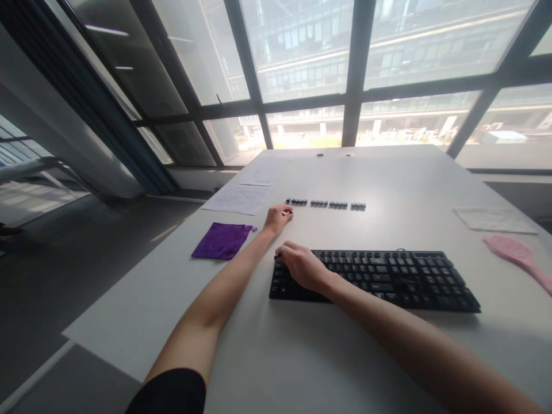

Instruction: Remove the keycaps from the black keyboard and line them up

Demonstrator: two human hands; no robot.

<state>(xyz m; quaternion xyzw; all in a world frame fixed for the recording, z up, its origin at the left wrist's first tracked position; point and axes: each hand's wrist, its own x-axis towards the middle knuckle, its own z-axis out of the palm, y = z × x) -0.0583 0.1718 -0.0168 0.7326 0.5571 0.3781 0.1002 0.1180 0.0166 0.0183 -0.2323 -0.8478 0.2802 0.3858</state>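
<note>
Both forearms reach out from the near edge of the white surface (388, 190). My right hand (304, 267) rests on the left end of the black keyboard (379, 279), fingers curled over the corner keys; I cannot tell whether its grip pinches a keycap or merely presses there. My left hand (278, 218) lies farther out, fingertips closed together at the left end of the row of loose keycaps (325, 204); a small dark cap seems to sit at the fingertips, but it is too small to confirm.

Key relation: the keycap row runs left to right, parallel to the keyboard's long axis, and lies beyond the keyboard, well apart from it. The left hand is the nearer hand to the row, touching or just beside its first cap; the row extends away to its right.

Also on the surface: purple pouch (222, 240) left of the hands, paper sheets (239, 198) beyond it, pink brush (517, 259) at the right edge.
</note>
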